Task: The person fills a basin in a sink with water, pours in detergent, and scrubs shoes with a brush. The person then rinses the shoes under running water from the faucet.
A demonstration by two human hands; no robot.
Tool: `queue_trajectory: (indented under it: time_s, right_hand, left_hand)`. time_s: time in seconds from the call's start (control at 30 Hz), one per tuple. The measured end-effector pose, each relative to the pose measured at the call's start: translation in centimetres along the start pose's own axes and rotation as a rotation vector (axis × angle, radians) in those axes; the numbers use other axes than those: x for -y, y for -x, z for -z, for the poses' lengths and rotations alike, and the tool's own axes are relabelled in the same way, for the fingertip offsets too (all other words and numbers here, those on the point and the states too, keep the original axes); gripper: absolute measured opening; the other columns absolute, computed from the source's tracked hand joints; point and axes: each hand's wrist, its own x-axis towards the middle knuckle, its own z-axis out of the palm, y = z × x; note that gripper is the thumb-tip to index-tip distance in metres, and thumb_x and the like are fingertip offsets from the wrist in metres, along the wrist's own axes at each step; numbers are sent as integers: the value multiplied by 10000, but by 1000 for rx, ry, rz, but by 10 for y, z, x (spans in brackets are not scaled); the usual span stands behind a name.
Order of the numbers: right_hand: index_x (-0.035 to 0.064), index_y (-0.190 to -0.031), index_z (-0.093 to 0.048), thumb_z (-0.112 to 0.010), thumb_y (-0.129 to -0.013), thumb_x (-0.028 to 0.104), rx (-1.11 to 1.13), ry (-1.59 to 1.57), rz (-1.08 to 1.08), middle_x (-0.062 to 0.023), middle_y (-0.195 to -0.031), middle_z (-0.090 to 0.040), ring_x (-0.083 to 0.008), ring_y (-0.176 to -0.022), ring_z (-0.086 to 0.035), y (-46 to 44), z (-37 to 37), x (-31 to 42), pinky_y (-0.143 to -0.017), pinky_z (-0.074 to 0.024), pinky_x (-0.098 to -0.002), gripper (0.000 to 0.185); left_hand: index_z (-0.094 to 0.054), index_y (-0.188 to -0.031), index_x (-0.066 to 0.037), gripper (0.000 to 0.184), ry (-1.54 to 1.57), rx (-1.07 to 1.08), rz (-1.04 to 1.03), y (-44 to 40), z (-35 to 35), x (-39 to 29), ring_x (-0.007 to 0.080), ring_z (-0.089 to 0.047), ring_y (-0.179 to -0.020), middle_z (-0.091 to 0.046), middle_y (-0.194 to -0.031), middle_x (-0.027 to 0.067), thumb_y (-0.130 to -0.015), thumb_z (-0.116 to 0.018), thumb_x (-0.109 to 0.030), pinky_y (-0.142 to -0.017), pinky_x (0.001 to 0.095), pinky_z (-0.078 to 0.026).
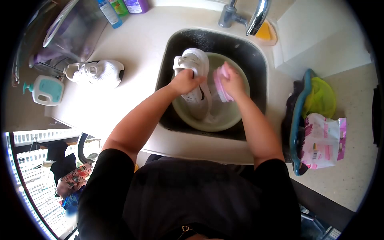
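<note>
My left hand (187,82) grips a white sneaker (197,105) at its opening and holds it over a pale green basin (212,128). The shoe is tilted, its far end near the back rim and its near end low in the basin. In my right hand (233,82) is a pink scrub brush (220,84) with pale bristles, just right of the shoe and apart from it. Water lies in the basin, which stands inside a dark sink (256,68). A second white sneaker (98,73) rests on the counter to the left.
A chrome faucet (256,18) rises behind the sink, with a yellow sponge (264,31) beside it. Bottles (110,14) stand at the back left, a soap bottle (48,90) at far left. A pink-white packet (322,140) and a green mesh item (320,98) lie right.
</note>
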Motion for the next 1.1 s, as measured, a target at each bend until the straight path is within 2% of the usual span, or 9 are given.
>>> queue_trajectory:
  time_s: [0.2, 0.3, 0.4, 0.5, 0.63, 0.8, 0.93, 1.03, 1.1]
  right_hand:
    - [116, -1145, -498, -560, -759, 183, -320, 311, 343, -191, -1122, -513, -354, -896, -542, -10, 10, 97, -779, -435, -379, 396]
    - [124, -1190, -471, -564, -741, 170, -323, 202, 286, -213, -1157, -483, -376, -865, -534, -48, 21, 88, -773, -438, -404, 460]
    - [159, -1256, -420, -575, -719, 147, -285, 279, 402, -263, -1188, -440, -373, -982, -516, 31, -4, 88, -874, -395, -418, 559]
    - [146, -1231, -443, -597, -719, 179, -302, 392, 85, -235, -1176, -462, -368, -978, -529, -32, 31, 91, -827, -420, -426, 536]
    - [100, -1193, -446, -554, -752, 175, -352, 187, 10, -202, -1164, -469, -362, -917, -533, 4, 16, 133, -784, -441, -402, 460]
    - [137, -1207, -450, -562, -745, 213, -417, 529, 121, -173, -1189, -468, -361, -828, -541, -37, 29, 83, -749, -455, -401, 481]
    - [96, -1195, -445, -548, -743, 221, -495, 477, 180, -182, -1121, -501, -312, -957, -530, -18, 11, 85, -792, -410, -420, 480]
    - [97, -1193, -446, -539, -748, 214, -378, 390, 143, -177, -1108, -504, -329, -954, -528, -12, 3, 83, -786, -414, -429, 469]
    - [103, -1211, -427, -543, -738, 217, -323, 265, 48, -195, -1135, -478, -353, -952, -525, -2, -15, 88, -778, -415, -459, 500]
  left_hand:
    - [-582, -961, -19, 315, -91, -57, -610, -10, -31, 6, 341, -562, -878, -595, -908, 200, -750, -532, -246, -809, 383, -430]
    - [-459, -1157, -30, 478, -459, 384, 22, -5, -15, -50, 310, -472, -1069, -508, -1119, 209, -746, -591, -234, -892, 376, -374]
    - [-469, -1146, -46, 463, -42, -77, -807, -1, -34, -6, 310, -455, -1097, -503, -1138, 181, -744, -569, -253, -911, 367, -358]
    - [-455, -1165, -33, 499, -495, 364, -161, 3, -26, -39, 321, -468, -1083, -523, -1107, 200, -749, -556, -288, -925, 374, -344]
    - [-538, -1060, -62, 385, -64, 101, -629, -25, -47, 25, 310, -532, -989, -554, -1045, 211, -773, -503, -316, -845, 387, -409]
    - [-544, -1045, -27, 381, -686, 353, -378, 3, -18, -33, 265, -570, -810, -591, -886, 158, -770, -536, -291, -712, 373, -437]
    - [-445, -1157, -36, 553, 225, 272, -499, 7, -7, -5, 209, -500, -826, -541, -954, 59, -792, -502, -446, -731, 314, -411]
    - [-451, -1159, -50, 578, 1575, 267, 147, 14, 4, -23, 201, -494, -860, -537, -973, 66, -826, -403, -520, -778, 340, -391]
    - [-424, -1190, -49, 541, 1673, 303, 281, -6, 3, -19, 259, -457, -1062, -469, -1179, 119, -894, -239, -462, -957, 390, -310]
